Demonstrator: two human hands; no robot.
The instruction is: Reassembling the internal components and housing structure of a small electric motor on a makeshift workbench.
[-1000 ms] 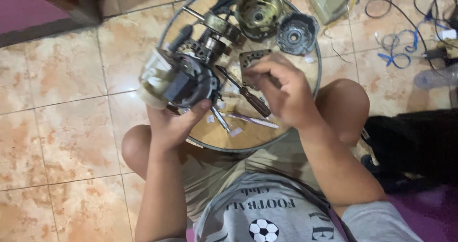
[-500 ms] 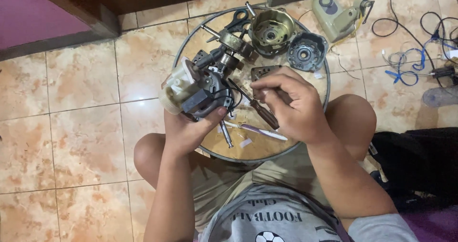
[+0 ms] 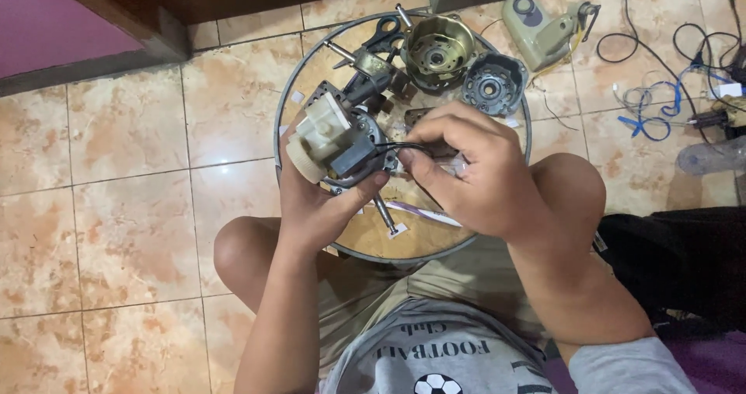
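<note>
Fingers of left hand [image 3: 322, 200] grip fan motor [image 3: 338, 141]; right hand [image 3: 474, 172] pinches black wire [image 3: 404, 147]. Risk: hard pull may tear wire from motor.

The small fan motor [image 3: 338, 141] sits up off the floor in the left hand [image 3: 318, 203], tilted, with its cream plastic gearbox facing up and to the left and its dark grey body and metal core below that. A thin steel shaft pokes out underneath, slanting down to the right over the round wire ring. A black wire [image 3: 404, 147] curves out from the motor's right side, and the right hand [image 3: 474, 172] pinches it just beside the motor, fingers curled tight around it.
</note>
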